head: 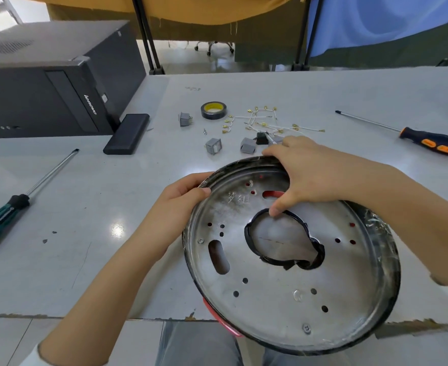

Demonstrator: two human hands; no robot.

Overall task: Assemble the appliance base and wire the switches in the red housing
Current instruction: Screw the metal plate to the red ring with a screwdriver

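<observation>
Head view: your left hand [183, 196] grips the round metal base plate [291, 262] by its left rim, thumb on top; your right hand [307, 175] grasps the far rim, thumb down on the black-taped centre cutout [283, 239]. The dull, perforated plate tilts over the table [85, 207] edge, red housing [217, 313] showing beneath. Beyond your right hand: grey switches [213, 146], white wires [267, 120]

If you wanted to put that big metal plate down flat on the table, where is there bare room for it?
Best is the bare stretch of table between the green screwdriver and the left hand. There is also bare table below the orange screwdriver, to the right. Behind the metal plate it is crowded: grey switches, loose wires, tape roll.
</observation>
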